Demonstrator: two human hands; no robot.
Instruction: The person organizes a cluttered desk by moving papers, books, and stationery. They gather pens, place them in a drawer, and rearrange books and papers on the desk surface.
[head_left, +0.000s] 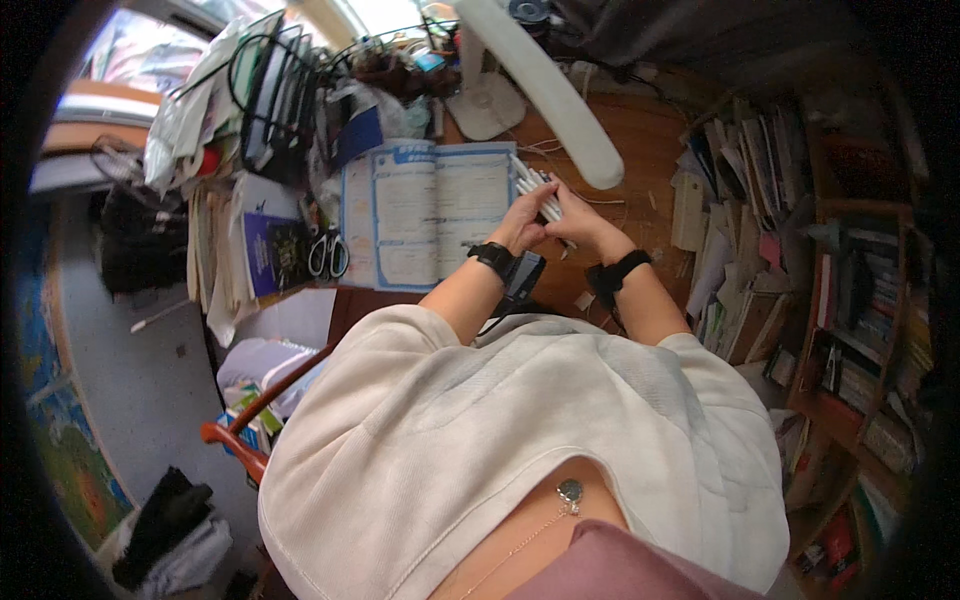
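Observation:
A bundle of several slim white pens (530, 180) is gathered between my two hands above the wooden desk (637, 150). My left hand (527, 219) wraps the bundle from the left, thumb laid over the pens. From the right, my right hand (583, 222) closes round the same bundle, its fingers meeting the left ones. Palms and fingers hide the middle of the pens, and a few tips poke out below. Left of the hands an open workbook with blue borders (472, 195) lies flat. Each wrist wears a black strap.
A white desk lamp (555, 97) reaches over the desk close above my right hand. White-handled scissors (328, 255) stand by books (274, 251) on the left. Upright papers and books (720, 195) line the right side. A wooden chair armrest (240, 442) is at lower left.

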